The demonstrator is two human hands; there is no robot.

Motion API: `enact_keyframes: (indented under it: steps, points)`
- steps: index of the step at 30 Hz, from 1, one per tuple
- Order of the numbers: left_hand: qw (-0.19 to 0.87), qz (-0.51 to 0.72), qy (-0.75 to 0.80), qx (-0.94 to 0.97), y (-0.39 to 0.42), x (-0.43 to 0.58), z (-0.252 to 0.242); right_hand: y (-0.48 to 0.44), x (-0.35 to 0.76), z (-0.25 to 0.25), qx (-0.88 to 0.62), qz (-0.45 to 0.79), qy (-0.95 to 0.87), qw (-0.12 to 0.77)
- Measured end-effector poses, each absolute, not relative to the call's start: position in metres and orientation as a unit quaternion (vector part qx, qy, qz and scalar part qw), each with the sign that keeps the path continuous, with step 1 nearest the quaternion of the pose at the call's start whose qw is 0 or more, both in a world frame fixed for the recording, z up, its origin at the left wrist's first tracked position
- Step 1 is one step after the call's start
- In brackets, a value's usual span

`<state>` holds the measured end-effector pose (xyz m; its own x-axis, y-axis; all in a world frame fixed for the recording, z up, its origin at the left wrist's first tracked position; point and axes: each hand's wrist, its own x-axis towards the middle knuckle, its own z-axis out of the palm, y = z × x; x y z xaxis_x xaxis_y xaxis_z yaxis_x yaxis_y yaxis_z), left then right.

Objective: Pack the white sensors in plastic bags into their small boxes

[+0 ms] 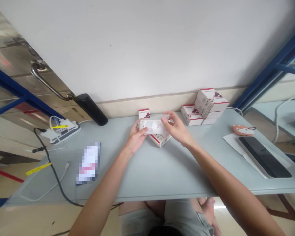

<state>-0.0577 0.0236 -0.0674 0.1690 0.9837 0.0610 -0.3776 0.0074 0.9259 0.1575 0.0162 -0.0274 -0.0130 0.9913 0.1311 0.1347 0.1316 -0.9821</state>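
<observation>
A white rounded item in a clear plastic bag [152, 126] is held up over the middle of the table. My left hand [134, 139] is closed around its left end, thumb on the front. At the other end, my right hand [177, 127] has its fingers closed on the bag's clear plastic. Just beneath lies a white and red carton [159, 141], partly hidden by my hands and the item. A white and dark-red panel [144, 113] shows behind my left hand; whether it belongs to that carton I cannot tell.
Several similar cartons [210, 102] are stacked at the back right. A black cylinder [91, 109] stands by the wall. A power strip [65, 132] with cables and a pixelated phone-like object [88, 164] lie left. On the right are a dark phone-like slab [264, 156] and an orange-white pouch [244, 130].
</observation>
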Motion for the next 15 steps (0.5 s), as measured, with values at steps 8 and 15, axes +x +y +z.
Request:
enact_keyframes:
  steps: [8,15]
  points:
    - [0.571,0.521,0.322,0.547,0.0191,-0.0528,-0.0656,0.0204,0.1621,-0.0292,-0.439,0.549,-0.468,0.535]
    - [0.239,0.537,0.398,0.705,0.0158,-0.0512,-0.0697,0.022,0.1662,-0.0246,-0.368,0.63,-0.401,0.554]
